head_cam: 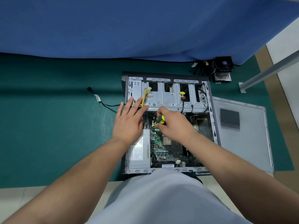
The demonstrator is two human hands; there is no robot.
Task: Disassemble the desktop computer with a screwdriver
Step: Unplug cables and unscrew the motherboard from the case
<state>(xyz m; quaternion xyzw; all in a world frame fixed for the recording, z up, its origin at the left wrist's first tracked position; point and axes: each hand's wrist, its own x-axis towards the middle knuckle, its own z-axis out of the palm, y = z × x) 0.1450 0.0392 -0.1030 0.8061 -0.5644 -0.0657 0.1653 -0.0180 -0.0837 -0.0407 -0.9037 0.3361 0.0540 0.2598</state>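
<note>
Computer case (212, 120): open grey sheet-metal tower lying on its side mid-worktop, stamped drive cage at its far end, green motherboard (169, 151) inside.
Power supply (140, 152): plain metal box with printed label, near-left corner of the case.
Screwdriver (159, 121): green-and-yellow moulded handle, tip down over the motherboard.
Right hand (174, 125): fingers curled round the screwdriver handle.
Left hand (129, 122): fingers straight, spread, lying flat on the drive cage edge.
Side panel (242, 136): flat grey metal, perforated vent, lying right of the case.
CPU cooler (223, 68): black fan on finned block, far right.
Worktop (48, 126): green mat; blue cloth (129, 26) behind.
</note>
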